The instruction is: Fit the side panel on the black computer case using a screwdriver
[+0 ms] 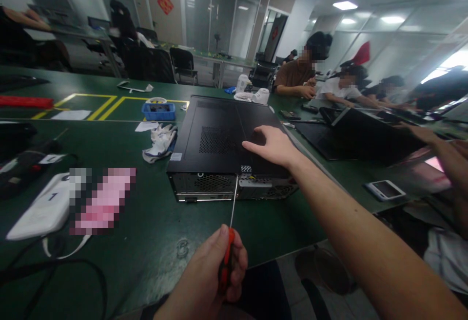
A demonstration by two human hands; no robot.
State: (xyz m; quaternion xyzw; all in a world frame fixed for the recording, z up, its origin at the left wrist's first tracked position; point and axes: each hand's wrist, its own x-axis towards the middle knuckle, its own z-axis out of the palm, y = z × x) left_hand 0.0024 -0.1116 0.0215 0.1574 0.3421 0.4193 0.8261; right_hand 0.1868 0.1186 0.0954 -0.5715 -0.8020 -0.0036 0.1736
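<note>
A black desktop computer case [219, 115] lies flat on the green table, its rear panel facing me. My left hand [215, 266] is closed around the red-and-black handle of a screwdriver [234, 208]. The long shaft points away from me, and its tip meets the upper edge of the rear panel near the middle. On the right part of the case's top, my right hand [276, 147] rests with fingers spread, holding nothing. Whether the tip sits in a screw is too small to tell.
Left of the case are work gloves [161, 140] and a blue bin [159, 110]. A white power bank [44, 208] and a pink phone-shaped item [106, 200] lie nearer, beside black cables. At right are a white-framed device [385, 190], a black panel [325, 140] and another person's arms.
</note>
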